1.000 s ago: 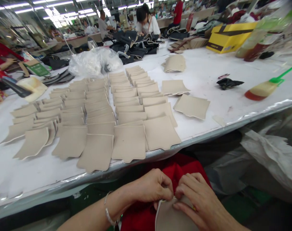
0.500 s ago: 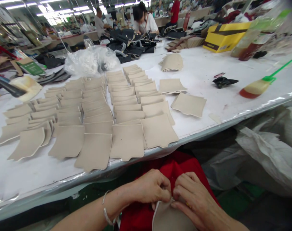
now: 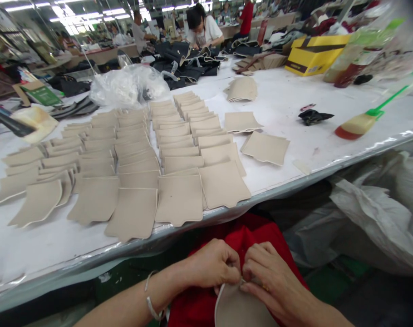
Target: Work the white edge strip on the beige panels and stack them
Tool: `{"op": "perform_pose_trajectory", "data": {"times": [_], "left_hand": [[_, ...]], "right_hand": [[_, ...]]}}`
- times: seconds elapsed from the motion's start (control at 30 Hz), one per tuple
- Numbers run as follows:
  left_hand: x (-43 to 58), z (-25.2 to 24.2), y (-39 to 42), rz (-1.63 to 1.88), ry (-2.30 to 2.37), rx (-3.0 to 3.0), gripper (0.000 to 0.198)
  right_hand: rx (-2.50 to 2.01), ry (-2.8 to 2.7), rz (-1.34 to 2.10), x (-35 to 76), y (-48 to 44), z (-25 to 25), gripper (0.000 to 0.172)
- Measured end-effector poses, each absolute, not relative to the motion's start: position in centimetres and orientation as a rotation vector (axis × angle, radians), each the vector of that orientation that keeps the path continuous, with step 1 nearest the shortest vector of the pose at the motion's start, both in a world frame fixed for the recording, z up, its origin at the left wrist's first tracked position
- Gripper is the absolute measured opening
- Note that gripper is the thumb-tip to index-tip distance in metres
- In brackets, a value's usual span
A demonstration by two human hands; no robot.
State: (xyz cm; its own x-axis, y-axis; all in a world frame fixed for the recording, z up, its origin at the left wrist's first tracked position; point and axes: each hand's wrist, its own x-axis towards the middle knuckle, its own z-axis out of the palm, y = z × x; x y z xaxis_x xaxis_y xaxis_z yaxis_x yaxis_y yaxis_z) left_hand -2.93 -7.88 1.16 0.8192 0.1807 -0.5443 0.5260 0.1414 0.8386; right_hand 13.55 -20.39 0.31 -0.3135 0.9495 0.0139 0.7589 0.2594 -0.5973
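Over my lap, below the table edge, both hands pinch the top edge of a beige fabric panel with a pale rim. My left hand is closed on its upper left part, knuckles up, with a silvery bangle at the wrist. Close beside it, my right hand is closed too, its thumb lying along the panel's edge. The fingertips nearly meet, and what lies right between them is hidden. The panel's lower part runs out of the frame. Red cloth covers my lap behind the hands.
Overlapping rows of similar beige panels cover the white table in front. To the right stand a squeeze bottle with a green spout, black scrap and a yellow box. Behind lie clear plastic and dark fabric; a person works there.
Both hands stay pinched on the beige panel in almost the same place. The view has shifted very slightly, so the things on the right appear a little further left.
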Motion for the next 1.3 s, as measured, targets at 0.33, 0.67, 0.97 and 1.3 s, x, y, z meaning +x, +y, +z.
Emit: {"op": "perform_pose_trajectory", "data": {"times": [0.33,0.67,0.97,1.3], "left_hand": [[-2.4,0.1,-6.0,-0.348,0.591,1.582,0.007],[-5.1,1.6,-6.8,-0.153,0.466,1.544,0.037],[-5.7,1.8,-8.7,-0.193,0.575,1.871,0.015],[-5.3,1.6,-8.5,-0.161,0.542,1.730,0.013]], "right_hand": [[-1.570,-2.324,0.854,12.7,-20.1,5.4,0.020],[-1.675,-1.956,0.998,13.3,-21.3,0.7,0.012],[-1.761,-2.032,1.139,13.1,-20.7,1.5,0.013],[-1.664,-1.831,1.268,13.8,-21.6,0.6,0.016]]}}
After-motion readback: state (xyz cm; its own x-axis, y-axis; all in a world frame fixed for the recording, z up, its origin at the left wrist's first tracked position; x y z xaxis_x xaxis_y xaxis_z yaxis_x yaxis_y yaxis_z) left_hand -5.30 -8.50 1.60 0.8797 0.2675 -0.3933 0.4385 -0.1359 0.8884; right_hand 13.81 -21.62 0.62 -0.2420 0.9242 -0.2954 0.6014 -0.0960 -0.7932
